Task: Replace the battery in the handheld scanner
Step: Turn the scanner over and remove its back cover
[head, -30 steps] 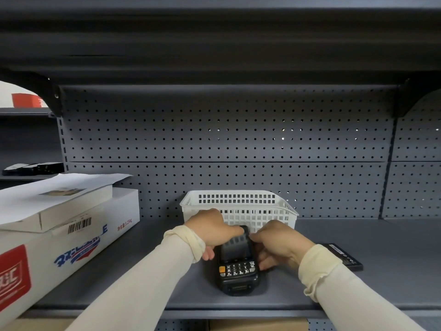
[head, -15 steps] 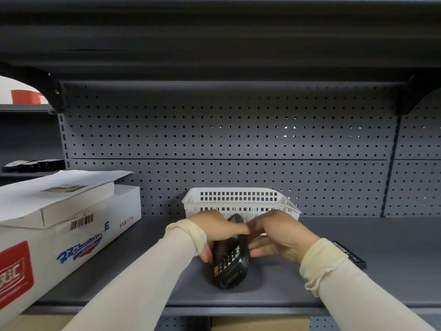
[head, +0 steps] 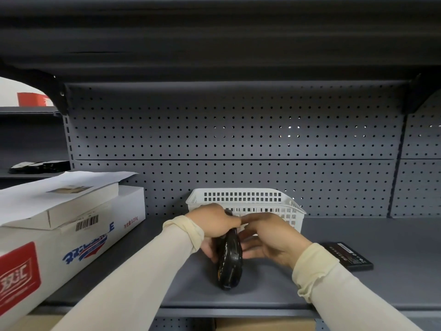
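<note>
The black handheld scanner [head: 229, 261] stands on its side edge on the grey shelf [head: 274, 292], keypad facing left. My left hand [head: 214, 224] grips its top end from the left, fingers wrapped over the far end. My right hand [head: 269, 237] holds it from the right, fingers against its back. A flat black battery [head: 348, 255] lies on the shelf to the right, partly hidden behind my right sleeve.
A white slotted plastic basket [head: 243, 199] stands just behind the hands against the perforated back panel. A large white carton [head: 59, 242] with a smaller box and paper on top fills the left of the shelf. Another shelf hangs low overhead.
The scanner lay flat with its keypad up; both hands have rolled it up onto its side edge, keypad turning left. The view has shifted slightly downward.
</note>
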Available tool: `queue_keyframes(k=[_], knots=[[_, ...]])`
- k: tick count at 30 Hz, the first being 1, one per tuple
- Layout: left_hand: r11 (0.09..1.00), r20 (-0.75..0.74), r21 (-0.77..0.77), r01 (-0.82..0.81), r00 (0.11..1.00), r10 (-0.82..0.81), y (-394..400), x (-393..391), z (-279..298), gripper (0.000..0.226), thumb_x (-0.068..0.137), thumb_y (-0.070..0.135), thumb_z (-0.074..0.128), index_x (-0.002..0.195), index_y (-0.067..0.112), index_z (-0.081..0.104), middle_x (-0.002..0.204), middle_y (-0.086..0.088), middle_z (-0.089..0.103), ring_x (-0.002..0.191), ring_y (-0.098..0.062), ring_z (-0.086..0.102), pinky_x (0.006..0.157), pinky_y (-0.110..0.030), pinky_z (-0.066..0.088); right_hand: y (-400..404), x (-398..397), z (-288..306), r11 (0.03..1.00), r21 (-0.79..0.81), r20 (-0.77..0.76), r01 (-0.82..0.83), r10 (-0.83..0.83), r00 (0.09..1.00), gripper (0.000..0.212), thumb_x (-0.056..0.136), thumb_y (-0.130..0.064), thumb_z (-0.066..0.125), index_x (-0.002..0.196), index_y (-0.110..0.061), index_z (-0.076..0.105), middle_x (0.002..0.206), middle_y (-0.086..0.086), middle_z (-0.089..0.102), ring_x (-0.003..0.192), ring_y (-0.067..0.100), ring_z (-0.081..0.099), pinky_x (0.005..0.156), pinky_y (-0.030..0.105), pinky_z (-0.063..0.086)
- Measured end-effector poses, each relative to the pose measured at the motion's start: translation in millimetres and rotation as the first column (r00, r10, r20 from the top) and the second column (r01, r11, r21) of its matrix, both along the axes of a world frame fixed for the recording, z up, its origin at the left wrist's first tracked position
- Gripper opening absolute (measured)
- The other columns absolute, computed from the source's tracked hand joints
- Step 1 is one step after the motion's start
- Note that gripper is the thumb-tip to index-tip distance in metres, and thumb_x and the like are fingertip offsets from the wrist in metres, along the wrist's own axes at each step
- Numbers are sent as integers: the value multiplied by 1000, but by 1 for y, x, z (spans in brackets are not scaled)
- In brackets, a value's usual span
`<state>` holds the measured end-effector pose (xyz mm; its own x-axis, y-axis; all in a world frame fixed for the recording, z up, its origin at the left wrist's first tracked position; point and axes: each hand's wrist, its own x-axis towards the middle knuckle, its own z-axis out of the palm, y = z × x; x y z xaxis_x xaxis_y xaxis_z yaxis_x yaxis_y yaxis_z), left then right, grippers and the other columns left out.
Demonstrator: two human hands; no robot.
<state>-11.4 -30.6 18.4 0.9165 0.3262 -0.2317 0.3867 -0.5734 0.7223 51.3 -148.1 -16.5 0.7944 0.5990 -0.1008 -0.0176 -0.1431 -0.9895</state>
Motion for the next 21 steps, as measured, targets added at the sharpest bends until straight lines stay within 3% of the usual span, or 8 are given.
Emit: queue_keyframes(k=[3,6,7,10,13,17,21], knots=[[1000,18,7,3,1000,-4,3,-6,3,27,91,26,45,70,10,51,59,-11,62,60,-23,68,39,-26,54,4,-3,-4,999,-35,4,12,-12,1000,22,94,0,33,108,-3,50,75,17,58,57,25,58,54,34,55],[992,28,120,35,999,-39,9,-10,6,24,91,19,49,68,12,50,68,-10,66,69,-31,71,54,-30,56,7,-8,-8,994,-110,14,-7,9,1000,15,93,-1,38,92,-1,53,68,14,56,51,21,53,47,29,52],[991,40,128,45,998,-50,11,-12,6,24,91,18,50,68,12,51,68,-10,66,65,-27,71,52,-30,55,9,-8,-9,991,-134,28,-13,17,999,17,92,-1,39,88,0,55,67,13,55,49,19,51,44,26,50],[992,76,-110,64,996,-56,21,-17,3,21,93,16,46,77,7,57,54,-5,64,41,-14,63,39,-25,53,12,-7,-14,984,-179,62,9,2,998,18,93,-4,39,83,1,53,61,12,50,45,18,44,36,23,41],[962,70,-249,109,993,-94,29,-23,-3,24,96,19,44,84,7,61,63,-4,69,54,-17,66,47,-29,56,10,-6,-14,986,-167,48,27,-19,999,20,95,-8,40,80,-1,50,62,11,49,45,17,44,34,23,39],[902,121,-414,127,989,-83,35,-26,-14,28,98,21,40,103,3,61,87,-11,70,64,-20,69,51,-33,57,5,-9,-11,995,-102,1,11,-11,1000,20,95,-10,41,93,4,55,74,17,54,52,20,51,43,27,48],[837,154,-540,92,988,-10,33,-24,-29,26,99,19,37,104,8,61,86,-11,70,66,-21,67,53,-36,56,0,-10,-8,996,-94,3,9,-9,1000,14,94,-3,42,96,2,55,70,15,55,55,22,55,52,31,50]])
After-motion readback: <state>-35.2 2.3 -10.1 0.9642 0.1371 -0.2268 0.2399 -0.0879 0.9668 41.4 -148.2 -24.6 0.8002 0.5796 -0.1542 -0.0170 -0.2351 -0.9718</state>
